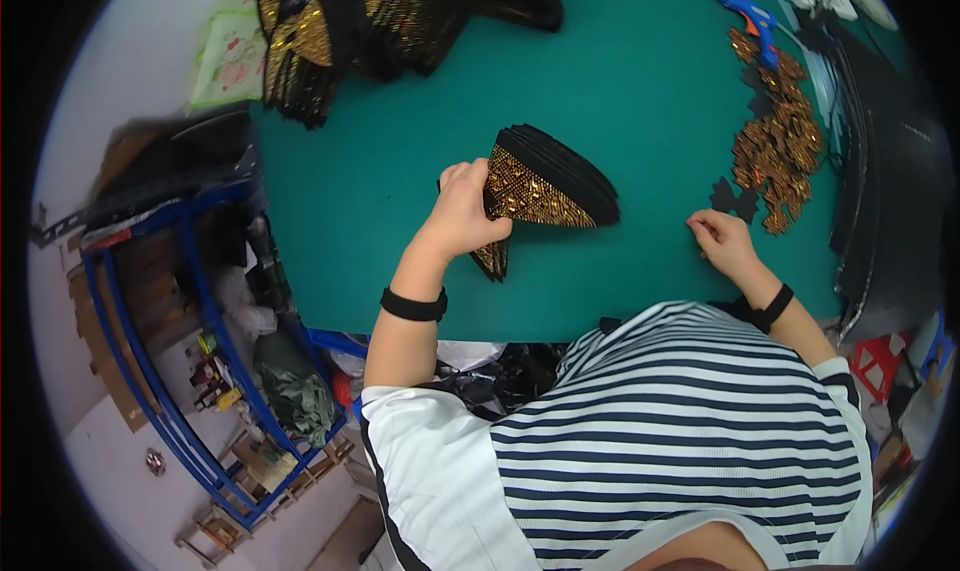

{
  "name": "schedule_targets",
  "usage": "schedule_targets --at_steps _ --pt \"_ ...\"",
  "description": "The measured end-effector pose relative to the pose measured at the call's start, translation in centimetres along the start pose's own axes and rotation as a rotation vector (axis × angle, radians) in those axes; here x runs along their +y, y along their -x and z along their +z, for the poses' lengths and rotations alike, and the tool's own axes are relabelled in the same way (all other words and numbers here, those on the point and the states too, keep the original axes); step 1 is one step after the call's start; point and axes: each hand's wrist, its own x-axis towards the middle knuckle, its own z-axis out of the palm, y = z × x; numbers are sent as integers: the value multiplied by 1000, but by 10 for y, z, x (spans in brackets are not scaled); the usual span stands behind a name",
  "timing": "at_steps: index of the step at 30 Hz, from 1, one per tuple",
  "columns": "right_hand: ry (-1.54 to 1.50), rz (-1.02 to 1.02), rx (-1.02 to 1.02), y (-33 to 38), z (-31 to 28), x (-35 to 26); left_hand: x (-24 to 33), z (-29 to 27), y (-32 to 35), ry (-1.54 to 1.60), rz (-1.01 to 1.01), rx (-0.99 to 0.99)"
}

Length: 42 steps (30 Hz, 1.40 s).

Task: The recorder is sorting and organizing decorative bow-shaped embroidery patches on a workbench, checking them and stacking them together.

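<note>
Left hand [463,213] clamps a black-and-gold stack [540,196] mid-way across the green table [620,81]; the right hand [728,246] curls well apart, its hold unclear. Just beyond it lie black [745,206] and gold cutouts [780,156], then a blue glue gun [757,23]. Other stacks [400,16] crowd far left.

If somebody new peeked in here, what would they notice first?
Probably the glittery gold-and-black stack in the person's left hand, near the middle of the green tabletop. Next might be the heap of shiny coppery-gold pieces at the right, with a blue glue gun at its far end.
</note>
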Motion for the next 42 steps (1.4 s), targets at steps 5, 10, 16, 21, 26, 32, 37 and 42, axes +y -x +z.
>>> schedule_targets --at_steps 5,10,16,21,26,32,37,42 --pt "-16 15 26 1 1 3 13 -48 25 79 72 96" --pt "-32 22 28 2 4 0 11 -72 45 -25 206 213" --pt "-28 44 47 1 5 3 12 -88 57 9 163 216" --pt "-25 60 40 -1 4 -1 18 -93 60 27 261 336" --pt "-55 56 39 0 5 1 23 -94 64 55 421 393" --pt "-29 38 54 3 5 0 34 -96 64 56 447 431" --pt "-33 37 48 3 6 -3 36 -95 66 103 478 495" --pt "-36 29 58 1 5 1 36 -97 65 113 482 499"
